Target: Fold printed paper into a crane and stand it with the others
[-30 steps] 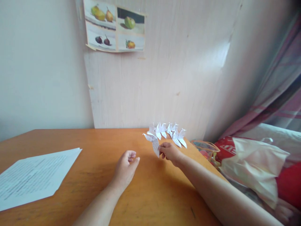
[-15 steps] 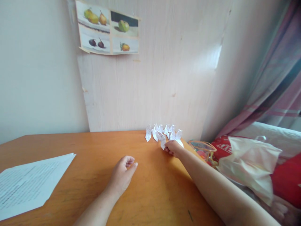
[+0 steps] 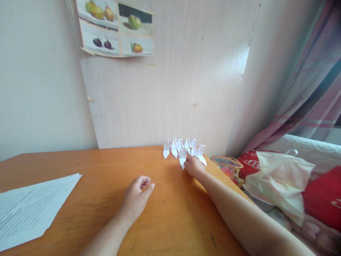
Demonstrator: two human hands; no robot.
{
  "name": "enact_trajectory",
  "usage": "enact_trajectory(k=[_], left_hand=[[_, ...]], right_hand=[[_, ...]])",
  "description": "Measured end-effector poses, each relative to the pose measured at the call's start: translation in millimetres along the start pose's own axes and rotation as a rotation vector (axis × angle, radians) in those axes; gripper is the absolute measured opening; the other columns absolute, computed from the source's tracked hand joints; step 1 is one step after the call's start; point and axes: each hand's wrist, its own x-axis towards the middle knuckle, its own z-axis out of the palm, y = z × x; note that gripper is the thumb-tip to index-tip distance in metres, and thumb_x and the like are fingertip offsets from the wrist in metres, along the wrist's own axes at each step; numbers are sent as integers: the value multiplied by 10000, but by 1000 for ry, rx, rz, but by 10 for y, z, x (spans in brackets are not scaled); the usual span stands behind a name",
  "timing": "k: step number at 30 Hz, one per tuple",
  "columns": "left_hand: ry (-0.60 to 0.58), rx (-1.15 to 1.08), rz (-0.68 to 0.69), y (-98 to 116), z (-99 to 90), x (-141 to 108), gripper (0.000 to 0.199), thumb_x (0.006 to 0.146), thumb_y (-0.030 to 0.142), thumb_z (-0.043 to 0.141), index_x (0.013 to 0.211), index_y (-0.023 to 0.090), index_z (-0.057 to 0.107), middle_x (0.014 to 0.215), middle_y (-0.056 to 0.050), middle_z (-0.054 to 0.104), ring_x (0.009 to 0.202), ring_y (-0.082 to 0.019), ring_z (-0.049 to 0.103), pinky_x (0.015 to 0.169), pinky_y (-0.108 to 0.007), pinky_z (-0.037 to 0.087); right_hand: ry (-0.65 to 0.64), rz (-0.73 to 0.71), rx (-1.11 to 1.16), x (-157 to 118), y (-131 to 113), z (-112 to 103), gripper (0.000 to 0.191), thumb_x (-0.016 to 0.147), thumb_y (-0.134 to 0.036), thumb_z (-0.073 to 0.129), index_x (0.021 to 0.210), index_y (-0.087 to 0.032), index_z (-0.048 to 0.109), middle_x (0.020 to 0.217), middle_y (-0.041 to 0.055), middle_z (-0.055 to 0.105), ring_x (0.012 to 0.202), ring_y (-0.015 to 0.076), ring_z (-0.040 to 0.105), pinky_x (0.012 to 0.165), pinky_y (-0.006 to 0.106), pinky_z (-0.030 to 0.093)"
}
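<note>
Several folded white paper cranes [image 3: 174, 147] stand in a cluster at the table's back right corner, with print on their paper. My right hand [image 3: 194, 166] reaches to the front of the cluster, its fingers closed at the nearest paper crane [image 3: 182, 158]. The hand covers part of that crane and of those behind it. Over the middle of the table, my left hand [image 3: 140, 192] is held with loosely curled fingers, the thumb apart from them and nothing between.
Printed paper sheets [image 3: 37, 208] lie on the wooden table [image 3: 106, 177] at the left. Beyond the right edge are an orange-rimmed mesh container [image 3: 227, 163], a pale plastic bag [image 3: 279, 181] and red bags [image 3: 323, 199]. Fruit pictures [image 3: 117, 30] hang on the wall panel.
The nearest crane has turned more upright and square to me, with my right hand still at it and its fingers shifted. My left hand keeps its pose. The view has moved slightly.
</note>
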Motion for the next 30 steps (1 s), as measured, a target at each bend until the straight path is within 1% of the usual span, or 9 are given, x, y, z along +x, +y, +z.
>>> enact_trajectory(k=[2, 4, 8, 12, 19, 26, 30], left_hand=[[-9, 12, 7, -6, -3, 6, 279, 801, 467, 647, 875, 198, 642, 886, -55, 703, 872, -254, 649, 850, -391, 499], [-17, 22, 14, -4, -7, 10, 271, 810, 463, 635, 867, 198, 638, 880, -54, 700, 866, -254, 646, 843, -392, 500], [-19, 33, 15, 12, -16, 10, 265, 816, 459, 625, 860, 198, 640, 875, -54, 699, 858, -254, 641, 834, -394, 500], [-24, 34, 12, 21, -20, 9, 265, 807, 461, 631, 856, 201, 642, 874, -52, 700, 858, -255, 643, 845, -394, 498], [-58, 44, -6, 24, -20, 4, 276, 823, 467, 591, 866, 196, 624, 896, -60, 697, 892, -260, 638, 870, -401, 488], [-60, 51, -21, 13, -24, 18, 285, 821, 472, 587, 875, 196, 631, 911, -65, 704, 894, -262, 640, 861, -395, 486], [-55, 44, -8, -5, -15, 29, 280, 824, 465, 593, 871, 193, 632, 902, -67, 707, 887, -261, 644, 862, -396, 487]], right_hand=[[10, -87, -99, -65, -26, 11, 263, 896, -285, 527, 1060, -186, 709, 1268, 152, 633, 1150, 317, 577, 870, 367, 422], [0, -162, -187, -121, -55, 34, 280, 902, -316, 519, 1031, -189, 733, 1289, 155, 623, 1194, 327, 538, 914, 383, 399], [-29, -244, -315, -166, -89, 84, 374, 918, -416, 501, 1046, -167, 749, 1223, 177, 660, 1208, 352, 510, 950, 423, 378], [-27, -256, -389, -146, -78, 96, 448, 930, -477, 472, 1093, -157, 740, 1217, 186, 668, 1214, 369, 503, 972, 460, 352], [-1, -233, -439, -94, -3, 77, 513, 969, -501, 376, 1116, -163, 732, 1234, 184, 667, 1216, 356, 511, 989, 472, 340], [7, -237, -450, -82, 16, 103, 513, 968, -497, 370, 1109, -166, 736, 1216, 187, 674, 1189, 363, 526, 961, 475, 350], [23, -245, -444, -98, 21, 119, 493, 968, -480, 382, 1093, -165, 740, 1188, 190, 681, 1167, 363, 533, 947, 472, 351]])
